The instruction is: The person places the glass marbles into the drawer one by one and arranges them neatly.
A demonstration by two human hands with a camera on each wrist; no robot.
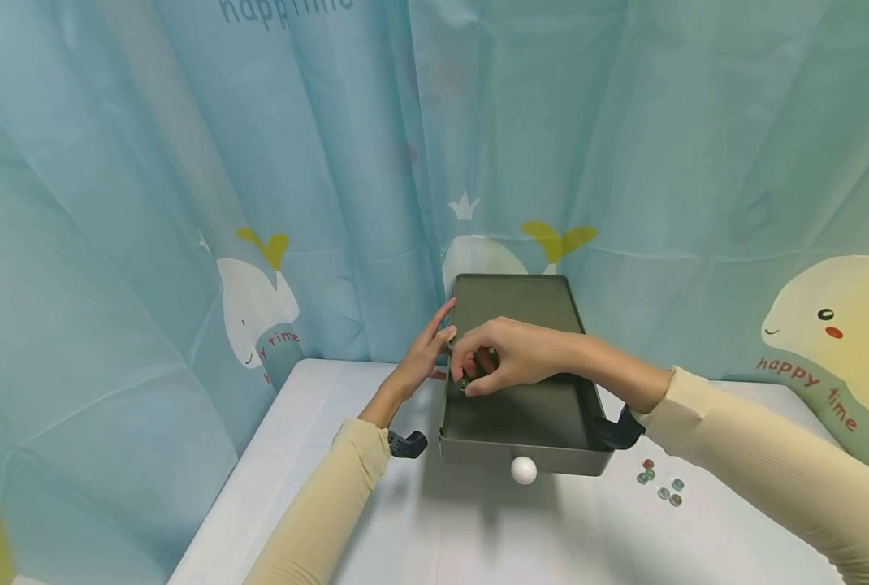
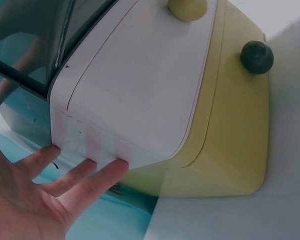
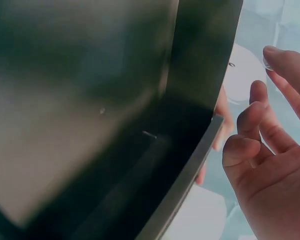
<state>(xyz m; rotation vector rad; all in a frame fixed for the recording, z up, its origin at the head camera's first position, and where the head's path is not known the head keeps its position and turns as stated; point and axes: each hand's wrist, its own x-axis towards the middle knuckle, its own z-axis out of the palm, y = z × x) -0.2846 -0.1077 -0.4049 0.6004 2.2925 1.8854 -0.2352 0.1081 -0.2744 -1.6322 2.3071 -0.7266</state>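
Observation:
My right hand (image 1: 513, 351) is over the left part of a dark grey open drawer (image 1: 525, 414) with a white knob (image 1: 524, 470). Its thumb and forefinger pinch a small glass marble (image 1: 463, 384); in the right wrist view only a clear sliver of that marble (image 3: 267, 64) shows at the fingertips. Beside the drawer's left wall is my left hand (image 1: 421, 353), fingers spread. In the left wrist view, that hand's straight fingertips (image 2: 121, 165) touch the side of a white drawer (image 2: 135, 80) with a yellow knob (image 2: 188, 7).
Several glass marbles (image 1: 664, 493) lie on the white table (image 1: 376, 520), right of the drawer. A yellow drawer (image 2: 235, 120) with a dark green knob (image 2: 257, 57) adjoins the white one. A blue curtain (image 1: 347, 162) with whale prints hangs behind.

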